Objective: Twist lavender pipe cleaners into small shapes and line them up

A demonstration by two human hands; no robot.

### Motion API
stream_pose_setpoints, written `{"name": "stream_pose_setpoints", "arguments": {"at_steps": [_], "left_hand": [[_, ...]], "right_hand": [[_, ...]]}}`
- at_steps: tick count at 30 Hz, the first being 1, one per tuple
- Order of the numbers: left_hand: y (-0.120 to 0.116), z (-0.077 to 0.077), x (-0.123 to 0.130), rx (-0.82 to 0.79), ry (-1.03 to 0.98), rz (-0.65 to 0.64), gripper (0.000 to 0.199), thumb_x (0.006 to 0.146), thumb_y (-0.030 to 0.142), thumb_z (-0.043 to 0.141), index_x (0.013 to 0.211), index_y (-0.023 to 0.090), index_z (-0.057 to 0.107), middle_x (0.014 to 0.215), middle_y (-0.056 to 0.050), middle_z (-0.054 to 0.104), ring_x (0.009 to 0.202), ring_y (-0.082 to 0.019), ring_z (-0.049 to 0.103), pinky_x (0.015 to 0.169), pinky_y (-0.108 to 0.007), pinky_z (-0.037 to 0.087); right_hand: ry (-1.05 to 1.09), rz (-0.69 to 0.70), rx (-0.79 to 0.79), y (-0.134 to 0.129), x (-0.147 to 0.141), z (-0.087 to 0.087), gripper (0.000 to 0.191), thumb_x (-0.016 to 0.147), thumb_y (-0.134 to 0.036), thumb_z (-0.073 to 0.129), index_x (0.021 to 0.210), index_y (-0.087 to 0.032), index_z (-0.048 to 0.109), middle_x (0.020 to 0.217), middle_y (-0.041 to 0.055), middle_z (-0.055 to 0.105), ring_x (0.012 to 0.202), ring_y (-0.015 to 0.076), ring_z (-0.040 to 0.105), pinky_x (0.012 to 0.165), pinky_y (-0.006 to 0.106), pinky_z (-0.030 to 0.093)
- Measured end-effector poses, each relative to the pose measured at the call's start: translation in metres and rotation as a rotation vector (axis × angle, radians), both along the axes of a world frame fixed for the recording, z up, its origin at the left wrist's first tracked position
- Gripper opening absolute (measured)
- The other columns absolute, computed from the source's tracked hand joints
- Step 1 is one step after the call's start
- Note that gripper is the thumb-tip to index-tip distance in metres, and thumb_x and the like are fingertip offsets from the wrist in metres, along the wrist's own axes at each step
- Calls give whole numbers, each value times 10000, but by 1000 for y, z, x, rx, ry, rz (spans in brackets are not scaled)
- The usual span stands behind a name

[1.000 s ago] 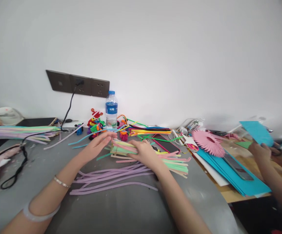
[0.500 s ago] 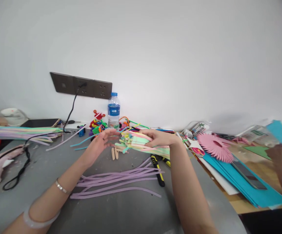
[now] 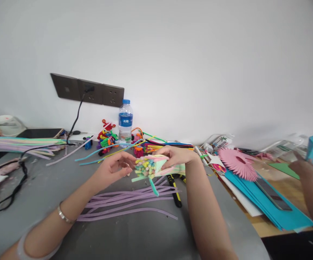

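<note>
From where I stand, a pile of pastel pipe cleaners (image 3: 23, 147) lies far left. Next comes the person's left hand (image 3: 118, 167), half open and loosely curled, with nothing I can see in its hold. Purple pipe cleaners (image 3: 129, 202) stretch over the table (image 3: 129, 240) on the near side. Just right of the left fingertips is a mixed bundle (image 3: 147, 168), lengthwise across the person's front, its clustered ends facing the left hand; whether they touch, I can't tell. The right hand (image 3: 174, 157) is the nearer one, closed over the bundle from above. Pliers (image 3: 176, 195) lie beneath its wrist.
</note>
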State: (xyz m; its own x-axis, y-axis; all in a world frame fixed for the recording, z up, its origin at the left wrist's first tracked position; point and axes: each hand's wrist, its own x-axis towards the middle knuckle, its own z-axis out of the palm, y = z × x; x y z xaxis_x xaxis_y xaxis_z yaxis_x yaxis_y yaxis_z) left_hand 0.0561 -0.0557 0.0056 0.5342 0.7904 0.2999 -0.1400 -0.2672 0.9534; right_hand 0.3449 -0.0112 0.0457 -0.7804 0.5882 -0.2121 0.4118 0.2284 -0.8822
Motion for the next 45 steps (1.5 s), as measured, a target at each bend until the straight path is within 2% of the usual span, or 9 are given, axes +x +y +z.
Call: {"name": "stream_pose_setpoints", "arguments": {"at_steps": [3, 6, 8, 11, 16, 20, 28, 36, 45], "left_hand": [[-1, -1, 1, 30, 15, 13, 243, 852, 360, 639, 1008, 174, 622, 903, -63, 622, 803, -168, 593, 697, -277, 507], [-2, -3, 0, 116, 33, 72, 184, 853, 335, 643, 943, 176, 629, 774, -11, 558, 713, -134, 540, 666, -258, 476], [-3, -3, 0, 223, 48, 133, 123, 855, 298, 646, 870, 177, 631, 725, 7, 526, 681, -124, 504, 648, -251, 447], [-5, -3, 1, 419, 52, 196, 75, 864, 244, 638, 826, 182, 652, 720, -6, 558, 682, -131, 499, 620, -253, 418], [-7, -2, 5, 659, 91, 251, 88, 867, 181, 629, 911, 210, 699, 734, -4, 564, 663, -120, 531, 564, -231, 443], [-8, -1, 6, 824, 170, 244, 144, 869, 129, 604, 941, 221, 688, 758, -5, 551, 706, -127, 565, 624, -246, 488], [0, 2, -3, 964, 306, 183, 153, 864, 94, 579, 950, 203, 644, 793, -31, 584, 749, -148, 561, 685, -284, 469], [5, -2, -11, 1138, 444, 231, 126, 869, 123, 584, 951, 206, 633, 783, -32, 586, 721, -153, 535, 660, -297, 448], [5, 0, -8, 1208, 485, 280, 113, 871, 113, 566, 891, 203, 631, 757, -24, 572, 693, -155, 520, 645, -300, 429]], "right_hand": [[31, 33, -44, 0, -1, 3, 355, 717, -380, 742, 924, -94, 704, 879, 44, 649, 789, 153, 560, 688, 230, 455], [21, 15, -41, 1, -1, 1, 378, 729, -397, 734, 919, -70, 719, 808, 36, 645, 709, 130, 531, 622, 213, 423], [-1, 6, -47, 3, -3, -1, 386, 756, -402, 712, 950, -68, 722, 779, 24, 639, 670, 114, 508, 599, 204, 402], [-2, 39, -57, 6, -7, -5, 408, 773, -410, 698, 1015, -82, 717, 823, 22, 651, 693, 112, 505, 623, 201, 401], [-47, 93, -62, 10, -15, -11, 413, 797, -425, 679, 1060, -109, 711, 794, -2, 634, 655, 94, 467, 574, 183, 366], [-75, 112, -65, 10, -19, -12, 457, 810, -446, 660, 1128, -120, 687, 812, 2, 633, 673, 101, 479, 596, 187, 382], [-103, 149, -67, 10, -24, -10, 478, 811, -446, 655, 1150, -111, 678, 862, 14, 659, 715, 116, 515, 646, 198, 410], [-114, 142, -68, 8, -28, -8, 515, 808, -445, 651, 1198, -109, 655, 978, 31, 692, 818, 154, 580, 732, 214, 430], [-196, 103, -59, 5, -33, -3, 462, 802, -450, 649, 1122, -119, 692, 833, 1, 654, 705, 119, 513, 622, 196, 388]]}}
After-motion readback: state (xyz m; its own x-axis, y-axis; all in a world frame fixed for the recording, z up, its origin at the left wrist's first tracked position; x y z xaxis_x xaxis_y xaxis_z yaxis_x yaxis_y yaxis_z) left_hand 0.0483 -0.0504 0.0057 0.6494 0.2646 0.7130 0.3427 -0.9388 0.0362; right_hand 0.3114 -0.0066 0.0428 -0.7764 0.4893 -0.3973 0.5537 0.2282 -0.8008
